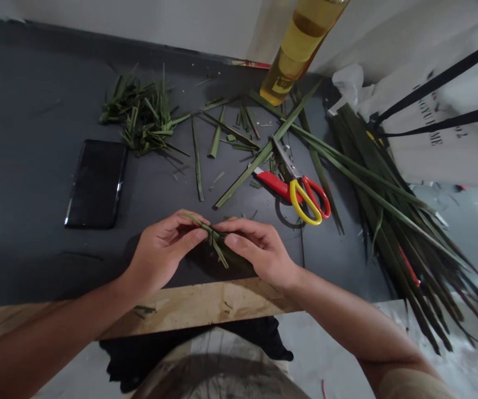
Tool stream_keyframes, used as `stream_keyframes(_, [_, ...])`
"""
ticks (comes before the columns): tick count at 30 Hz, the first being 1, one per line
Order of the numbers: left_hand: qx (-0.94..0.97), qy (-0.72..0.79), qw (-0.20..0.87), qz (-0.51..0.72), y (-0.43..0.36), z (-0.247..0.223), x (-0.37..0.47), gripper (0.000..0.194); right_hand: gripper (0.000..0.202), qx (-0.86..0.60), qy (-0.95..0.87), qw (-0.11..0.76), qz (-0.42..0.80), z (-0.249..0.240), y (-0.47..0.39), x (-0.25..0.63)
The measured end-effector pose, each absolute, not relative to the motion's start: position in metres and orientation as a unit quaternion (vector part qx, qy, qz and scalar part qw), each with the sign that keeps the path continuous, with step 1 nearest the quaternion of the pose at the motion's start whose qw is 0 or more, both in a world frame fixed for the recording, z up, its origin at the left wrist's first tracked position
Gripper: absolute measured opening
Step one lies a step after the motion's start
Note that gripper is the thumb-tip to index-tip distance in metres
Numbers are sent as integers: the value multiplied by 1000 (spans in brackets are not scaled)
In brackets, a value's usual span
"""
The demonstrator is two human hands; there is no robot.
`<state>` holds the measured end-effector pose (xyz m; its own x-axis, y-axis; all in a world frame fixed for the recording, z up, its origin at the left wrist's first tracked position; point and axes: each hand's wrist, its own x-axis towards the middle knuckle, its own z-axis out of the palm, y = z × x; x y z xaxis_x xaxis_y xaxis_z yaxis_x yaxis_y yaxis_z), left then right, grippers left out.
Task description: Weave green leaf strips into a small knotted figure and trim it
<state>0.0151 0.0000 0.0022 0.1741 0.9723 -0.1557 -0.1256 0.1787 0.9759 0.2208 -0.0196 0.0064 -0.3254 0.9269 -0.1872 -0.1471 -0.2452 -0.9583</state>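
Near the front edge of the dark table, a small folded piece of green leaf (218, 250) is pinched between my two hands. My left hand (164, 246) is closed on its left side, thumb and fingers together. From the right, my right hand (262, 249) grips it the same way, fingertips almost touching those of my left hand. Short strip ends stick out below the fingertips. Beyond my right hand lie scissors (305, 200) with yellow and red handles, over a red cutter (274, 184).
A black phone (96, 184) lies left of a pile of folded leaves (143, 113). Cut strips (197, 160) are scattered mid-table. A yellow bottle (293, 55) stands at the back. Long leaves (388, 205) hang over the right edge, beside a white bag (451, 122).
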Motion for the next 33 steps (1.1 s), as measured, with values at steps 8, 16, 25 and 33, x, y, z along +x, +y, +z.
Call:
stream_keyframes(8, [446,482,589,470,-1,3,16,12,22,-369,-621,468,509,4,-21,220])
stream_keyframes(16, [409,519,612,435,-3,6,16,10,30,-387,-768,446,248,-4,-23,214])
stream_keyframes(25, [284,534,664,440,4,2,17,21,19,-420,-699,472,334,7,-20,222])
stream_keyframes(33, [273,534,640,480,12,4,14,16,32,-500,-640,236,533,22,-9,240])
